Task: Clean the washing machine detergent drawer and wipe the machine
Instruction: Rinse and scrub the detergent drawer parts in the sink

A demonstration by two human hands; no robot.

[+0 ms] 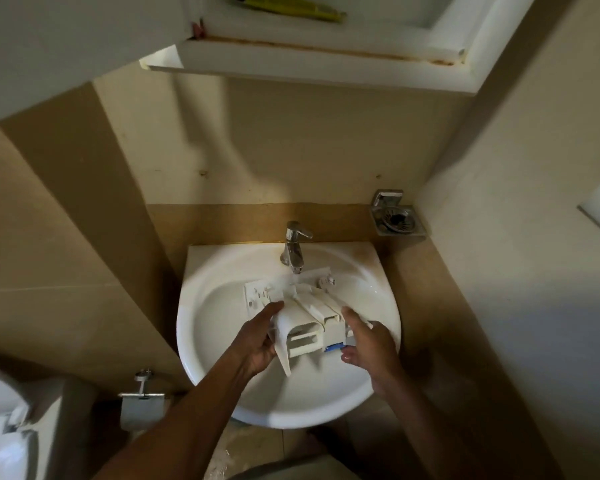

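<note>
A white plastic detergent drawer [309, 317] with several compartments and a small blue part at its near right corner is held over the white wash basin [222, 341], under the chrome tap [294, 247]. Water runs from the tap onto the drawer's far end. My left hand [262, 337] grips the drawer's left side and front panel. My right hand [368, 344] holds its right side, fingers along the edge. The washing machine is out of view.
A metal soap dish [397, 218] is fixed to the wall right of the tap. A white cabinet [309, 53] hangs overhead. A toilet [4, 427] and a paper holder [142, 407] are low on the left. Tiled walls close in on both sides.
</note>
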